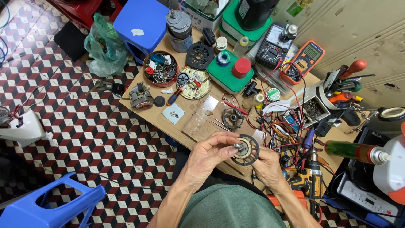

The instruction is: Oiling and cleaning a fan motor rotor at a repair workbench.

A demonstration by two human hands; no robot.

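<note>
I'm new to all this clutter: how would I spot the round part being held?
Start at the wooden workbench and go to its near edge, where the left hand and right hand meet. Between them is the round motor part: a dark spoked ring with a metal shaft, unlike the similar piece lying untouched above.

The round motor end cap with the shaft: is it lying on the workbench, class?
No, the round motor end cap is held above the workbench between the left hand and right hand.

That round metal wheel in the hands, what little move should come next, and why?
Probably a small turn of the shaft with the left hand. Its fingertips already pinch the shaft at the middle of the wheel, while the right hand steadies the wheel from underneath, above the table.
</note>
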